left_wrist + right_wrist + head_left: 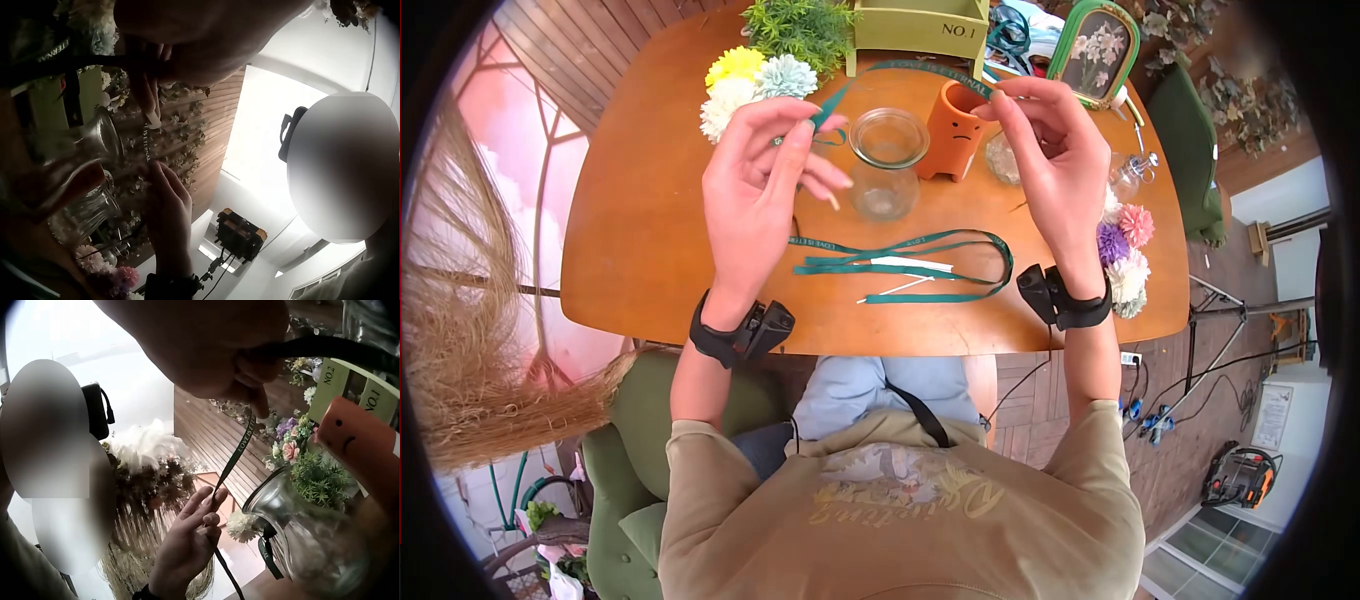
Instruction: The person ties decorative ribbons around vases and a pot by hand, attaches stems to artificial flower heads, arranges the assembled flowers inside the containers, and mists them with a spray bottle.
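Observation:
A dark green ribbon (925, 70) printed with "LOVE IS ETERNAL" arches between both hands, above the table. My left hand (750, 190) pinches one part of it between thumb and index finger, its other fingers loosely spread; a loose tail hangs below. At the other side, my right hand (1058, 140) pinches the ribbon between thumb and fingertips. The right wrist view shows the ribbon (236, 456) running taut down to my left hand (184, 550). Between the hands stands a clear glass vase (885, 190) with a flared rim. More green ribbon (1008, 262) lies looped over white sticks on the table nearer me.
An orange pot (950, 140) with a frowning face stands right of the vase. Behind are a green "NO.1" planter (920, 30), a leafy plant (800, 35) and a green frame (1095, 50). Flower heads lie left (735, 75) and right (1115, 243) on the wooden table (640, 230).

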The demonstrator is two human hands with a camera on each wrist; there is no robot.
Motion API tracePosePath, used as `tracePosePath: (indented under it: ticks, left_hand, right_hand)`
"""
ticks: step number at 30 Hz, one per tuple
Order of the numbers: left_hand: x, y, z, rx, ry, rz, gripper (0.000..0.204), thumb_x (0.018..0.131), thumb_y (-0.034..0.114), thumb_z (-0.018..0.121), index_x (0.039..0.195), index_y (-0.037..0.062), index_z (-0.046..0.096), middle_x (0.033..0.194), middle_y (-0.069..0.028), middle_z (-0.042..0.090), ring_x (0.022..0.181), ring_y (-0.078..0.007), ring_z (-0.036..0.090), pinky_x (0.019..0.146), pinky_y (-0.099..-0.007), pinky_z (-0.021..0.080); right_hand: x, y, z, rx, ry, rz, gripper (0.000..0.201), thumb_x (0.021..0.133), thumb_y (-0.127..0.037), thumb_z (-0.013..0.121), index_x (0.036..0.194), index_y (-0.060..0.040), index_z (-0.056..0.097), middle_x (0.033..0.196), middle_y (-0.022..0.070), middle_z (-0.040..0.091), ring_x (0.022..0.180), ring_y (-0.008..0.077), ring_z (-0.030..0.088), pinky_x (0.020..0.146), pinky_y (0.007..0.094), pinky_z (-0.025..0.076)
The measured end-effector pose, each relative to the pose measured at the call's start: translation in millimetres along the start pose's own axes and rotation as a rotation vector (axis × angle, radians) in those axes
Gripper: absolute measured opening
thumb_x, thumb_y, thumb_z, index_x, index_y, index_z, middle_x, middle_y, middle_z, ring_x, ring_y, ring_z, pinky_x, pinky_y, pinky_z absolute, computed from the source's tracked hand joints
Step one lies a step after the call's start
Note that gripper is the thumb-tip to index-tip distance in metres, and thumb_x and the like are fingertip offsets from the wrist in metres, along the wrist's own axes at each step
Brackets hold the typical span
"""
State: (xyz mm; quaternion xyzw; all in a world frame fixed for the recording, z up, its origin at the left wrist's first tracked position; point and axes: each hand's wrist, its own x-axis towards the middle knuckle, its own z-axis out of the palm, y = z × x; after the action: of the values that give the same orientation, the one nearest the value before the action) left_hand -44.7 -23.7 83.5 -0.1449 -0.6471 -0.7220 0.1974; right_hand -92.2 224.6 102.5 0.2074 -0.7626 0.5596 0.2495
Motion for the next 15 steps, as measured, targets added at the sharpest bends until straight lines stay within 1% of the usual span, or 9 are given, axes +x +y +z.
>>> tracePosePath:
  ticks: [1,3,4,7,8,10,12,14,15]
  left_hand:
    - [2.0,-4.9,-1.2,0.0,0.0,0.0,0.015,0.107,0.008,0.056,0.116,-0.0041,0.061,0.103,-0.0146,0.073,0.076,-0.0151,0.074,0.062,-0.0248,0.056]
    - [3.0,-21.1,-6.1,0.105,-0.065,-0.023,0.019,0.107,0.006,0.055,0.12,-0.0067,0.063,0.118,-0.0167,0.07,0.086,-0.0198,0.076,0.069,-0.0277,0.061]
    - [0.8,-24.7,-7.3,0.105,-0.067,-0.02,0.019,0.107,0.006,0.055,0.12,-0.0067,0.063,0.118,-0.0167,0.07,0.086,-0.0198,0.076,0.069,-0.0277,0.061]
    - [-5.5,-21.6,-9.9,0.153,-0.105,-0.102,0.032,0.106,0.005,0.055,0.136,-0.0071,0.06,0.132,-0.0187,0.065,0.096,-0.0247,0.075,0.075,-0.0309,0.063]
    - [-4.4,-18.7,-8.9,0.153,-0.107,-0.104,0.032,0.106,0.005,0.055,0.136,-0.0071,0.06,0.132,-0.0187,0.065,0.096,-0.0247,0.075,0.075,-0.0309,0.063]
    - [-4.4,-15.8,-6.5,0.101,-0.107,-0.008,0.035,0.106,-0.001,0.05,0.139,-0.0073,0.057,0.141,-0.0189,0.057,0.103,-0.0267,0.074,0.077,-0.0316,0.066]
    - [-3.4,-21.5,-8.8,0.102,-0.128,-0.014,0.037,0.106,0.0,0.05,0.142,-0.0064,0.056,0.147,-0.02,0.053,0.105,-0.0269,0.074,0.078,-0.0319,0.066]
    - [-2.5,-21.2,-10.4,0.102,-0.154,-0.016,0.039,0.106,0.002,0.05,0.144,-0.0056,0.054,0.153,-0.021,0.048,0.107,-0.0271,0.073,0.078,-0.0323,0.066]
    - [-2.9,-18.6,-10.8,0.156,-0.13,-0.011,0.039,0.107,0.002,0.05,0.145,-0.0055,0.054,0.153,-0.0207,0.048,0.106,-0.0271,0.073,0.077,-0.0321,0.066]
  right_hand:
    - [0.7,6.0,1.3,0.0,0.0,0.0,0.013,0.097,-0.008,0.072,0.107,-0.0012,0.072,0.087,0.0062,0.078,0.076,0.0056,0.072,0.059,0.0209,0.049]
    - [-2.1,20.2,3.7,-0.221,-0.062,-0.126,0.011,0.097,-0.008,0.072,0.106,-0.0017,0.071,0.087,0.0059,0.078,0.079,0.0059,0.072,0.058,0.0219,0.049]
    - [-4.9,21.6,4.2,-0.221,-0.059,-0.128,0.011,0.097,-0.008,0.072,0.106,-0.0017,0.071,0.087,0.0059,0.078,0.079,0.0059,0.072,0.058,0.0219,0.049]
    - [-10.6,21.8,-1.5,-0.087,-0.076,-0.043,0.014,0.097,-0.008,0.071,0.11,-0.0022,0.071,0.092,0.0054,0.078,0.071,0.0047,0.067,0.056,0.0214,0.046]
    - [-10.8,19.6,-5.3,-0.087,-0.075,-0.04,0.014,0.097,-0.008,0.071,0.11,-0.0022,0.071,0.092,0.0054,0.078,0.071,0.0047,0.067,0.056,0.0214,0.046]
    - [-8.7,7.5,-14.4,0.109,-0.076,0.144,0.017,0.098,-0.008,0.07,0.114,-0.0027,0.072,0.097,0.0039,0.079,0.066,0.0039,0.063,0.054,0.0203,0.044]
    - [-9.1,5.1,-20.7,0.065,-0.145,0.205,0.022,0.1,-0.01,0.068,0.121,-0.0034,0.072,0.101,0.0035,0.08,0.062,0.0035,0.06,0.053,0.0201,0.044]
    - [-12.7,7.8,-16.5,-0.002,-0.252,0.234,0.025,0.102,-0.011,0.065,0.125,-0.0036,0.071,0.093,0.0039,0.079,0.057,0.0031,0.056,0.051,0.0215,0.043]
    - [-15.0,13.1,-14.2,-0.026,-0.312,0.204,0.028,0.102,-0.012,0.063,0.129,-0.0039,0.069,0.078,0.0056,0.076,0.051,0.0067,0.057,0.05,0.0253,0.045]
